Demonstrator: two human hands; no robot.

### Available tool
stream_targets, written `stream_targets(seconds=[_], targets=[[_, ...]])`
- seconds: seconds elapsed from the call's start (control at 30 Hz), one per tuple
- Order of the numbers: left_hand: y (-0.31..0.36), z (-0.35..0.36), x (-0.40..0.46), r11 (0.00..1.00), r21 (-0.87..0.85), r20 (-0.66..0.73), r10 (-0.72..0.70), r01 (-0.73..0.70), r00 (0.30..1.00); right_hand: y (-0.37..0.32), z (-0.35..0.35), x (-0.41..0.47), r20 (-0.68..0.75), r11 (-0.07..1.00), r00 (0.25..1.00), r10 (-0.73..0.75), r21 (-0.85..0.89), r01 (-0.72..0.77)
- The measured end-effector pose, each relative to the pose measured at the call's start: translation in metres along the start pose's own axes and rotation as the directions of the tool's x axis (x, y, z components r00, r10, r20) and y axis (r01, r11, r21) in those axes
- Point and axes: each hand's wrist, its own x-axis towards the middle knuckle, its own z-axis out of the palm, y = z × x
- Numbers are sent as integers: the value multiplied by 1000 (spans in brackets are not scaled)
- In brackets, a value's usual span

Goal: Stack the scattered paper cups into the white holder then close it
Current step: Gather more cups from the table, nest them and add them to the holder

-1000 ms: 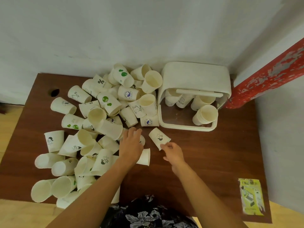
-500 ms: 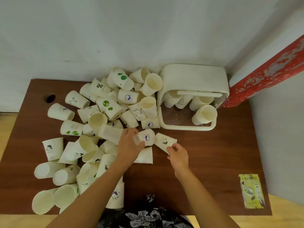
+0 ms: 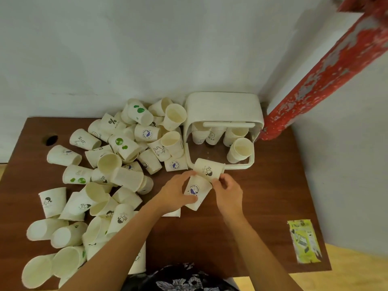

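Note:
My left hand [image 3: 175, 193] grips a paper cup with a purple whale print [image 3: 196, 191], held just above the brown table [image 3: 262, 202]. My right hand [image 3: 227, 191] holds a second cup with a black figure print [image 3: 207, 170], and its end meets the whale cup. The white holder [image 3: 223, 108] lies open at the back right with its handle bar [image 3: 228, 124] across the opening. Several cups stand inside it, one upright cup [image 3: 241, 151] near its front rim. A large pile of scattered paper cups [image 3: 117, 162] covers the left half of the table.
A yellow-green packet [image 3: 304, 241] lies near the table's right front corner. A red peeling pillar [image 3: 327, 66] rises behind the holder on the right. The white wall [image 3: 126, 49] runs along the back. A round cable hole [image 3: 50, 140] is in the table's back left.
Both hands lifted their cups from the table and brought them together in front of the holder. The camera view shifted downward.

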Motion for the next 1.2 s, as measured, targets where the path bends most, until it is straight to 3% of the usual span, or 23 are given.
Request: stream_targets(seconds=[0.23,0.37,0.5,0.6,0.67,0.77,0.83,0.93,1.1,1.13,1.2], targets=[[30,10,5,983,-182,-225,-38,-4,974,13,-40,5,-57,998,998,26,66,-22],[37,31,14,995,74,-277,-50,73,960,30,-49,10,-24,997,997,73,23,-72],[28,80,19,971,130,-109,-189,202,976,61,-56,11,-52,972,975,215,103,-209],[21,114,17,866,-201,136,-439,459,888,84,-59,5,10,923,945,328,208,-323],[17,134,16,764,-334,228,-502,551,834,99,-57,1,71,904,933,353,230,-360],[12,156,21,696,-505,134,-521,510,843,115,-55,-1,114,901,926,359,218,-376],[13,160,27,567,-676,112,-552,471,826,121,-58,0,130,906,926,355,197,-375],[15,160,34,387,-821,107,-619,420,778,121,-67,5,145,911,920,363,152,-384],[22,154,40,212,-946,1,-753,244,658,122,-83,13,178,921,927,330,155,-357],[22,152,41,194,-956,-19,-787,218,617,122,-86,15,177,926,930,322,147,-348],[22,147,42,253,-946,-98,-820,204,564,120,-91,18,174,936,936,305,126,-328]])
